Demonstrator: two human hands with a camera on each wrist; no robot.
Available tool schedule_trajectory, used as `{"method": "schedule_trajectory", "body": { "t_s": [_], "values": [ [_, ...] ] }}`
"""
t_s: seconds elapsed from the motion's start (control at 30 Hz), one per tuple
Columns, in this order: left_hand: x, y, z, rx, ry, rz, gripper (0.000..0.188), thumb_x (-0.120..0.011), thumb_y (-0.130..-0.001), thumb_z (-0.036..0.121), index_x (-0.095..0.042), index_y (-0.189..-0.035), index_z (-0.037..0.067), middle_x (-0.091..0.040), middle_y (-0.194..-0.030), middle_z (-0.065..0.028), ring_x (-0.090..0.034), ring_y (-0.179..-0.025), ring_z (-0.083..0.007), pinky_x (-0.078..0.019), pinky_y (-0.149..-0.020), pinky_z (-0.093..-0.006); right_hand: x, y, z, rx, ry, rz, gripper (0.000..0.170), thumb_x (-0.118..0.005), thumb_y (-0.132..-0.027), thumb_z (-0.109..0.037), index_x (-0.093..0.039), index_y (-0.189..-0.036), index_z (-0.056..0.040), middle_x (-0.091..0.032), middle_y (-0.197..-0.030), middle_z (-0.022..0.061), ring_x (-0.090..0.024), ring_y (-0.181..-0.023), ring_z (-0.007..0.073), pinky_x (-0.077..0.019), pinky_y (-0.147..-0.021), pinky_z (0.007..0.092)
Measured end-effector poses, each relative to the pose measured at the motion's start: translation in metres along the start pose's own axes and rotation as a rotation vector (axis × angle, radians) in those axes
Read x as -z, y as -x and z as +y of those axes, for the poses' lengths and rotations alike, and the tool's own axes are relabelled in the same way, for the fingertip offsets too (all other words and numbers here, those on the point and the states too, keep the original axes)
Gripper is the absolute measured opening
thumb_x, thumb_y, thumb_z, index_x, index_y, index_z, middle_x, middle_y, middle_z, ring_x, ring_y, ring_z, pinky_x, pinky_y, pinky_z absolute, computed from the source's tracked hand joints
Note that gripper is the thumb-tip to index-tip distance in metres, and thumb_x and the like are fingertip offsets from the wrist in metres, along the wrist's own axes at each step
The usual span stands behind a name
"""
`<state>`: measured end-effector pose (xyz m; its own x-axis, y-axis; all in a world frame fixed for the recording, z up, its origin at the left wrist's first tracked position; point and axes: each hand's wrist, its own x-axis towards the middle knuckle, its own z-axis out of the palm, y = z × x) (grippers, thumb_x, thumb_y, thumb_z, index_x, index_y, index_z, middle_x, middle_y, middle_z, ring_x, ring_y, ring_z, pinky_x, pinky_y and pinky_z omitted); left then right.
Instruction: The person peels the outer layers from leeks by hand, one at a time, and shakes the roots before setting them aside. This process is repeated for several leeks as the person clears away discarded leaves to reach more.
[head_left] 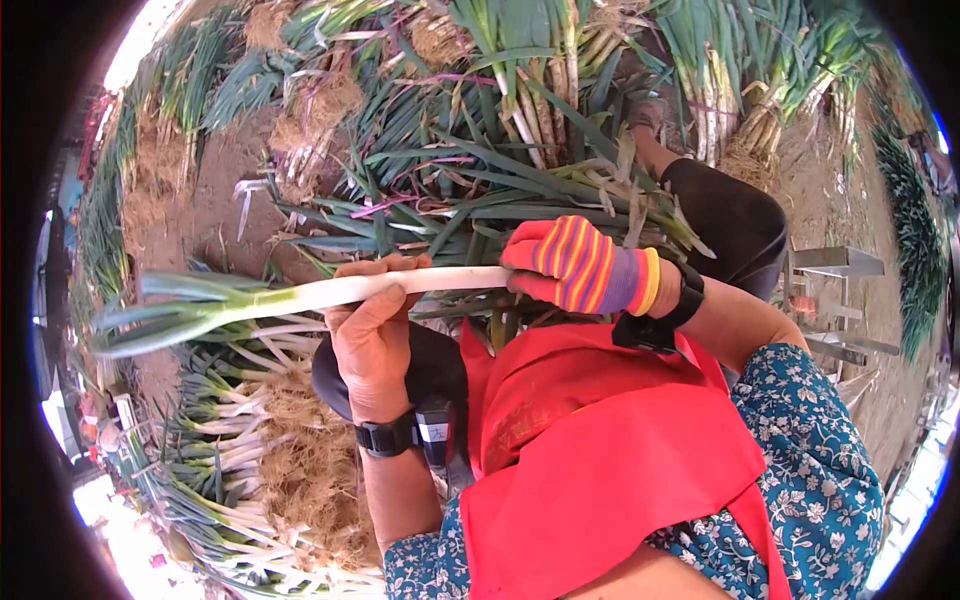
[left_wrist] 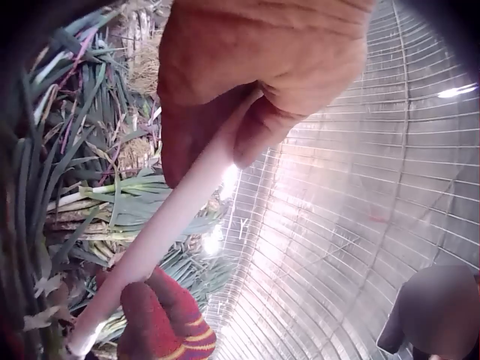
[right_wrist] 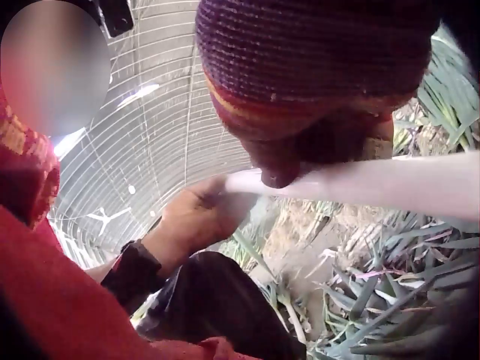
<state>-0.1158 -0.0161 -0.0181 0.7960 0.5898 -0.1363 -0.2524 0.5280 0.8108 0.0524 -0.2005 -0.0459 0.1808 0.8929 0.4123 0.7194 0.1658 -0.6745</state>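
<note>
A long green onion with a smooth white stalk (head_left: pixel 440 281) lies nearly level across the person's lap in the head view, its green leaves (head_left: pixel 190 310) to the left. The bare left hand (head_left: pixel 375 335) grips the stalk between thumb and fingers near its middle. At the stalk's right end, the right hand (head_left: pixel 580 268), in a striped red, yellow and purple glove, pinches it. In the left wrist view the stalk (left_wrist: pixel 169 225) runs diagonally from the left hand (left_wrist: pixel 255 67) down to the gloved fingers (left_wrist: pixel 161 319). The glove (right_wrist: pixel 307 82) hides part of the right fingers' hold.
Trimmed-looking onions with tangled roots (head_left: pixel 310 470) lie in a pile at lower left. Loose leaves (head_left: pixel 480 180) cover the ground ahead, with upright bundles (head_left: pixel 710 90) behind. A metal frame (head_left: pixel 840 262) stands at right, beside the person's dark-clothed knee (head_left: pixel 735 220).
</note>
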Motion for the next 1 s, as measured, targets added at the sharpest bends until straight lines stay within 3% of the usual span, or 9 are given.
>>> {"method": "schedule_trajectory", "body": {
  "t_s": [0.2,0.4,0.53,0.7,0.73,0.77,0.83,0.9,1.0],
  "values": [
    [0.015,-0.008,0.007,0.105,0.015,-0.081,0.027,-0.061,-0.071,-0.006,-0.055,-0.097,0.000,-0.063,-0.097,-0.0194,-0.061,-0.096,-0.0359,-0.0506,-0.086,-0.0436,-0.020,-0.009,0.020,-0.269,-0.002,-0.039,0.017,-0.061,-0.075,-0.018,-0.053,-0.072,-0.0023,-0.055,-0.070,0.0198,-0.055,-0.067,0.0399,-0.0432,-0.057,0.0447],
    [0.041,-0.038,0.032,0.090,-0.331,0.090,0.030,-0.056,-0.070,0.004,-0.054,-0.099,-0.002,-0.063,-0.095,-0.0200,-0.062,-0.087,-0.0283,-0.0521,-0.076,-0.0369,-0.028,0.031,0.125,-0.556,0.702,-0.515,0.022,-0.063,-0.075,-0.024,-0.059,-0.079,-0.0028,-0.062,-0.075,0.0159,-0.060,-0.072,0.0378,-0.0479,-0.060,0.0437],
    [0.070,-0.065,0.082,0.018,-0.549,0.177,0.032,-0.058,-0.072,0.006,-0.053,-0.102,-0.003,-0.063,-0.093,-0.0181,-0.062,-0.085,-0.0276,-0.0532,-0.074,-0.0370,-0.024,0.074,0.220,-0.719,0.648,-0.470,0.027,-0.064,-0.076,-0.027,-0.059,-0.082,-0.0022,-0.063,-0.077,0.0164,-0.061,-0.075,0.0376,-0.0480,-0.063,0.0435],
    [0.213,-0.096,0.164,-0.022,-0.714,0.466,0.031,-0.052,-0.084,0.007,-0.048,-0.112,-0.004,-0.060,-0.102,-0.0147,-0.061,-0.092,-0.0267,-0.0511,-0.078,-0.0357,-0.001,0.042,0.273,-0.790,0.497,0.003,0.024,-0.062,-0.078,-0.024,-0.057,-0.087,-0.0023,-0.062,-0.078,0.0190,-0.059,-0.078,0.0388,-0.0464,-0.066,0.0441],
    [0.270,-0.090,0.180,-0.050,-0.956,0.443,0.027,-0.049,-0.086,0.009,-0.049,-0.109,-0.005,-0.059,-0.101,-0.0156,-0.061,-0.092,-0.0266,-0.0516,-0.077,-0.0338,-0.001,0.037,0.293,-0.834,0.482,0.033,0.023,-0.061,-0.078,-0.023,-0.057,-0.088,-0.0026,-0.061,-0.078,0.0194,-0.059,-0.077,0.0393,-0.0461,-0.065,0.0446],
    [0.431,-0.081,0.219,-0.011,-1.470,0.475,0.026,-0.049,-0.085,0.009,-0.049,-0.106,-0.006,-0.059,-0.100,-0.0173,-0.061,-0.091,-0.0271,-0.0524,-0.077,-0.0339,0.001,0.033,0.308,-0.842,0.445,0.049,0.023,-0.060,-0.078,-0.025,-0.059,-0.088,-0.0033,-0.062,-0.078,0.0198,-0.059,-0.075,0.0394,-0.0456,-0.064,0.0451],
    [0.385,-0.089,0.197,-0.019,-1.252,0.548,0.025,-0.050,-0.087,0.012,-0.050,-0.106,-0.005,-0.059,-0.100,-0.0149,-0.061,-0.090,-0.0245,-0.0522,-0.076,-0.0309,-0.002,0.017,0.330,-0.911,0.412,-0.012,0.025,-0.059,-0.079,-0.026,-0.061,-0.090,-0.0033,-0.062,-0.081,0.0201,-0.059,-0.078,0.0393,-0.0463,-0.067,0.0453],
    [0.210,-0.108,0.141,-0.001,-0.650,0.607,0.024,-0.055,-0.080,0.005,-0.054,-0.100,-0.007,-0.054,-0.106,-0.0181,-0.061,-0.086,-0.0217,-0.0532,-0.071,-0.0297,-0.022,0.011,0.354,-1.050,0.363,-0.177,0.023,-0.058,-0.079,-0.027,-0.063,-0.084,-0.0050,-0.062,-0.082,0.0201,-0.059,-0.081,0.0388,-0.0470,-0.070,0.0451],
    [0.038,-0.144,0.074,0.211,-0.870,0.293,0.024,-0.054,-0.083,0.007,-0.054,-0.103,-0.007,-0.058,-0.099,-0.0123,-0.061,-0.091,-0.0203,-0.0520,-0.074,-0.0290,-0.072,0.007,0.361,-1.083,0.381,-0.062,0.027,-0.059,-0.078,-0.033,-0.061,-0.076,-0.0060,-0.063,-0.081,0.0151,-0.061,-0.078,0.0357,-0.0485,-0.071,0.0433]
  ]
}}
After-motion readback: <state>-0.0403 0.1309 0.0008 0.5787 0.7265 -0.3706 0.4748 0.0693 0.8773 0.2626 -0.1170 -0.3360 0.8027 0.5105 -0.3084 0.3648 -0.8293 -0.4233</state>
